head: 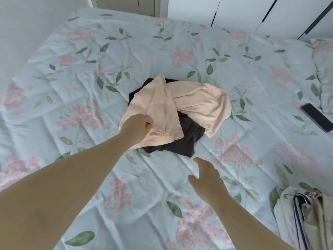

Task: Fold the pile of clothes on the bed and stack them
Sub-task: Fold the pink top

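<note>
Fingers (149, 123) of our left hand (137, 127) grip the peach garment (198, 103) atop the dark garment (178, 144). Our right hand (207, 179), fingers relaxed, hovers near the dark garment.

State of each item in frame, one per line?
Peach garment: crumpled, unfolded, on top of the dark one.
Dark garment: crumpled, mostly under the peach one.
Left hand: grips the peach garment's edge.
Right hand: open, holds nothing.
Phone: flat on bed, screen dark.
</note>
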A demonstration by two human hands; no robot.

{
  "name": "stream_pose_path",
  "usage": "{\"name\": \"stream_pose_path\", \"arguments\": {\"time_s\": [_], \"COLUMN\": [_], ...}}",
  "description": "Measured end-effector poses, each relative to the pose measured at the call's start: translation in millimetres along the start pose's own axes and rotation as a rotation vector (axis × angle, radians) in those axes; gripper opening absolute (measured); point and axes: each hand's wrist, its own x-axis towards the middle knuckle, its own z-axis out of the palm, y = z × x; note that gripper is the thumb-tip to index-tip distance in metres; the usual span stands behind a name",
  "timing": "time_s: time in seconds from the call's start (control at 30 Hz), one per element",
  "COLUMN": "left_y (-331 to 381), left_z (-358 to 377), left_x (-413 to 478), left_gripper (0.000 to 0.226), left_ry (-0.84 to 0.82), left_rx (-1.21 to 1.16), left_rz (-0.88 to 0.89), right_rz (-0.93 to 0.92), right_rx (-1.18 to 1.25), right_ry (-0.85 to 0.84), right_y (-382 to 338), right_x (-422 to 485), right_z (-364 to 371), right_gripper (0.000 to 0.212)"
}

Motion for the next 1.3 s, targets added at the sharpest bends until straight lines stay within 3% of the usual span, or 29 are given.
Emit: {"name": "stream_pose_path", "arguments": {"time_s": [0.1,0.2,0.5,0.67,0.77,0.9,1.07,1.3], "left_y": [9,11,-10,-18,-16,9,70,174], "left_z": [-22,-21,45,65,59,14,-88,-251], "left_x": [-9,-11,9,28,22,-2,-33,-102], "left_gripper": [0.018,0.023,0.049,0.046,0.034,0.004,0.022,0.015], "left_ry": [-0.040,-0.087,-0.119,-0.135,-0.087,0.154,0.300,0.309], "left_rx": [0.002,-0.034,-0.111,-0.013,-0.078,-0.420,-0.591,-0.933], "left_rz": [-0.019,-0.146,-0.299,-0.318,-0.288,-0.247,-0.099,0.069], "right_rz": [-0.054,-0.118,-0.098,-0.078,-0.065,-0.059,-0.116,-0.304], "right_rx": [0.058,0.060,-0.036,0.009,0.025,0.066,0.143,0.356], "right_ry": [0.045,0.106,0.090,0.066,0.050,0.055,0.126,0.232], "right_y": [-19,-31,-15,-9,-5,-7,-39,-123], "right_x": [-14,-21,17,44,46,29,-13,-106], "right_z": [-25,-40,-14,-6,-4,-17,-72,-172], "right_gripper": [0.054,0.052,0.053,0.053,0.054,0.054,0.055,0.056]}}
